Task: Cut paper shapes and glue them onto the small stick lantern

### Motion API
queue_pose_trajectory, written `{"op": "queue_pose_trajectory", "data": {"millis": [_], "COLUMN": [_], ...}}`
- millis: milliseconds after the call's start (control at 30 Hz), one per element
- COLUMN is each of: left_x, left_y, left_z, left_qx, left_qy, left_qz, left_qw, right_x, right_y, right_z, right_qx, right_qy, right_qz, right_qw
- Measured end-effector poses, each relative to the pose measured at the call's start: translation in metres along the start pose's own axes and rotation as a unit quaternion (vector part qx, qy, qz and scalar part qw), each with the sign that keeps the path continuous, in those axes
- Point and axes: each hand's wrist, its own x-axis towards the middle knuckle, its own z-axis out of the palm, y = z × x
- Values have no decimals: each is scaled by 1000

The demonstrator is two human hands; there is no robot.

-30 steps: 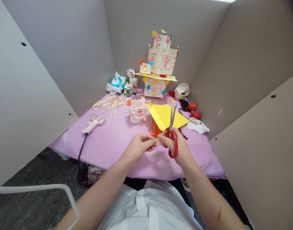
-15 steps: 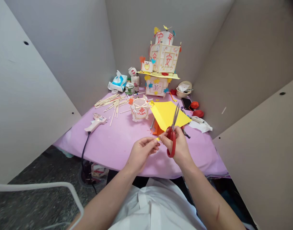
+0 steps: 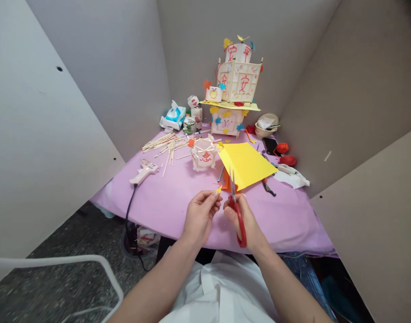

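Note:
My left hand (image 3: 202,211) pinches a small piece of yellow paper (image 3: 219,189) between thumb and fingertips. To its right, my right hand (image 3: 244,217) is closed around the red-handled scissors (image 3: 241,229), whose blades point away from me and stand slightly apart. The paper piece sits just left of the blades, not between them. Beyond both hands lies a large yellow sheet (image 3: 250,163) over some orange paper (image 3: 227,183). A small white lantern (image 3: 204,154) with a red character stands left of the sheet.
A tall decorated lantern tower (image 3: 239,85) stands at the back. Wooden sticks (image 3: 165,144) and a glue gun (image 3: 144,172) with a cord lie on the left of the purple-covered table (image 3: 171,197). Red yarn (image 3: 287,160), a phone (image 3: 270,146) and pliers (image 3: 268,187) lie right.
My right hand has turned the scissors so the blades lean left and moved its fingers off the paper piece. The left hand keeps hold of it. The whole view has shifted slightly.

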Motion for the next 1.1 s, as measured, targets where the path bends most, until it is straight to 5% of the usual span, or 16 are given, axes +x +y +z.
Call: {"op": "queue_pose_trajectory", "data": {"millis": [367,1100], "left_x": [-8,-9], "left_y": [-4,-6], "left_z": [9,6], "left_qx": [-39,-26], "left_qy": [60,61], "left_qz": [-10,-15], "left_qw": [997,998], "right_x": [-15,-15], "right_y": [13,15], "right_z": [20,22], "right_qx": [-3,11], "right_qy": [-30,-17], "right_qz": [23,55], "right_qw": [999,998]}}
